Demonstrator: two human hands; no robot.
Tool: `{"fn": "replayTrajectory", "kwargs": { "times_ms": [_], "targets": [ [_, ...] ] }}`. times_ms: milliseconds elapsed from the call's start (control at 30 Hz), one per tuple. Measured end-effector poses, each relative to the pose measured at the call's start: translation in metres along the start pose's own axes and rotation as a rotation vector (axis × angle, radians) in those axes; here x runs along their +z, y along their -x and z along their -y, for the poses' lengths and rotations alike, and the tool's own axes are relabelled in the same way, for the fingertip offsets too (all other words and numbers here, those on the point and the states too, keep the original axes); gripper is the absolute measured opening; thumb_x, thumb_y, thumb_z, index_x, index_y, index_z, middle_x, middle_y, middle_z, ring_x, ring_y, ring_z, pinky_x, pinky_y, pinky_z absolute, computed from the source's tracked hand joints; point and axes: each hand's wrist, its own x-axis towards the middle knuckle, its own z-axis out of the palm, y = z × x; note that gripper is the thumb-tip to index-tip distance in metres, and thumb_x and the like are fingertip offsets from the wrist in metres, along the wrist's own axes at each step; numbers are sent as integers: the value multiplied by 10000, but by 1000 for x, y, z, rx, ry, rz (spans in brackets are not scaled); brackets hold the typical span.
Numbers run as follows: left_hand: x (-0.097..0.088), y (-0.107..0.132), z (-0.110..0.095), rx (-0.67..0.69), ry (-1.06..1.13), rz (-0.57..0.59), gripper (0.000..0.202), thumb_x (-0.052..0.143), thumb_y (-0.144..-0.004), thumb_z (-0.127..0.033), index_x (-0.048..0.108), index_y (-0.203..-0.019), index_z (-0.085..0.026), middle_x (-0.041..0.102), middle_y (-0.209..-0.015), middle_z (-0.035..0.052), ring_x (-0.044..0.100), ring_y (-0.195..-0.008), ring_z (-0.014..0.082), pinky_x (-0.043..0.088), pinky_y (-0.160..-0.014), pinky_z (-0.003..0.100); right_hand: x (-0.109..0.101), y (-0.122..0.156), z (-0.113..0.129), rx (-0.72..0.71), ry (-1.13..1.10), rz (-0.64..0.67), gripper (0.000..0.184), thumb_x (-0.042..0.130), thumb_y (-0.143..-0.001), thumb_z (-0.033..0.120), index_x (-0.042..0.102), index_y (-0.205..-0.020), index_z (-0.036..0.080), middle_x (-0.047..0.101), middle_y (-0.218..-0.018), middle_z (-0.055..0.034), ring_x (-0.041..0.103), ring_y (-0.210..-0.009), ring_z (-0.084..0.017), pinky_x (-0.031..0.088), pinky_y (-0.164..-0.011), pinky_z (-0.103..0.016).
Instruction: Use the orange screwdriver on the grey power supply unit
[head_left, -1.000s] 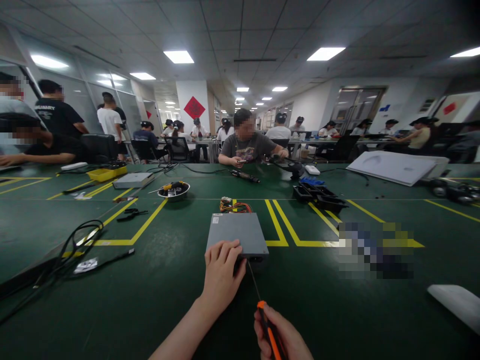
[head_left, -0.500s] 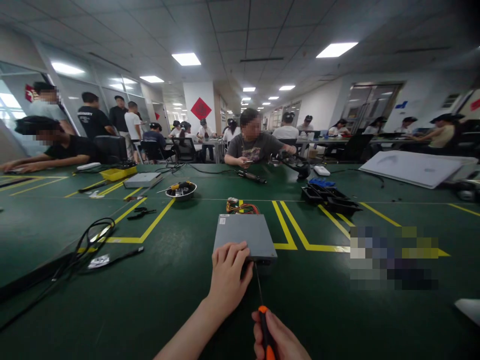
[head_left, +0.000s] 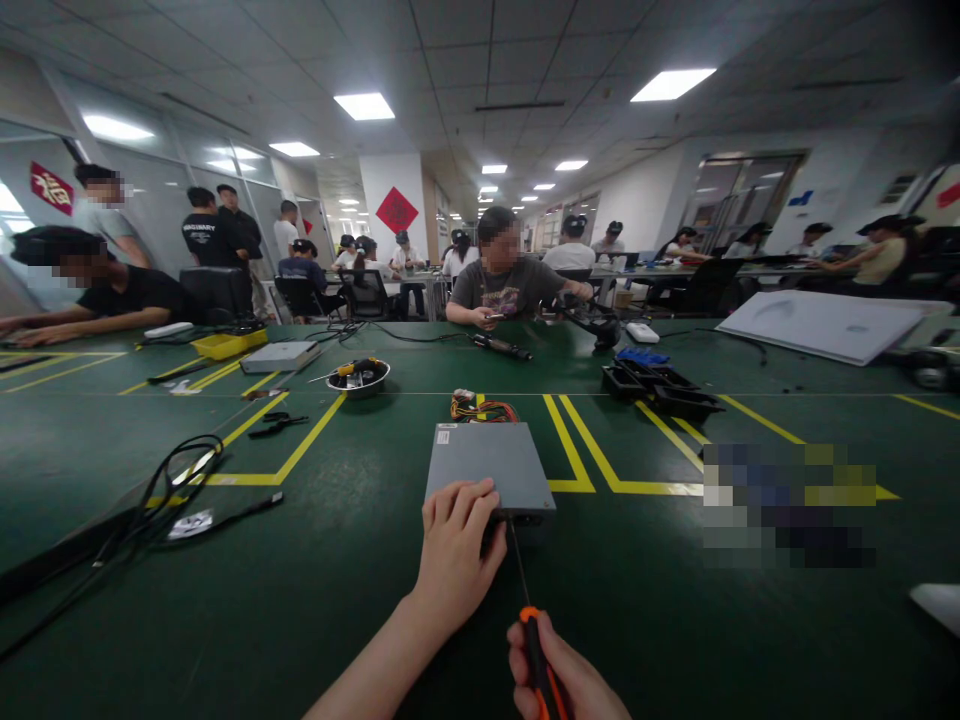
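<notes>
grey metal box point(head_left: 487, 460) lies flat on the green table point(head_left: 352, 570), straight ahead on my feed, with a small white label point(head_left: 444, 437) near its far left corner and a bundle of coloured wires point(head_left: 499, 411) behind it; my left hand point(head_left: 459, 545) grips its near edge, fingers bent over the top, thumb down by the near face; my right hand point(head_left: 566, 675) is closed around the orange and black handle of a screwdriver point(head_left: 534, 645), its thin shaft running up to that near face, just beside the left thumb; from here i cannot tell whether the tip sits in anything; farther off to the left i have a metal bowl point(head_left: 358, 391) with a yellow-handled tool point(head_left: 356, 367) in it, and black cables point(head_left: 142, 520) nearer me; black trays point(head_left: 652, 387) stand off to the right; across the table sits a person point(head_left: 514, 285).
</notes>
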Motion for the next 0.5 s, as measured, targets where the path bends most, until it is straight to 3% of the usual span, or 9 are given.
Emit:
{"fn": "replayTrajectory", "kwargs": {
  "times_ms": [200,333,500],
  "targets": [
    [0,0,-1,6,-18,-8,240,554,-804,-176,568,-1038,-230,617,-1119,33,487,-1058,229,347,-895,399,-8,-7,-4,-2,23,-26,490,781,-467,590,629,-649,161,594,-506,12,463,-394,-48,303,-371,-136],
    [1,0,0,4,-20,-6,238,546,-806,-174,563,-1037,-231,613,-1125,37,484,-1055,238,344,-888,403,-7,-4,-3,-37,104,-4,419,792,-536,518,604,-580,146,523,-411,22,400,-361,-24,271,-373,-117],
    [1,0,0,1,-22,-9,242,557,-802,-172,561,-1036,-231,611,-1130,33,482,-1051,239,339,-893,405,-4,0,-1,-43,9,20,494,799,-483,549,672,-694,121,608,-557,-5,454,-405,-30,312,-383,-128]
  ]
}}
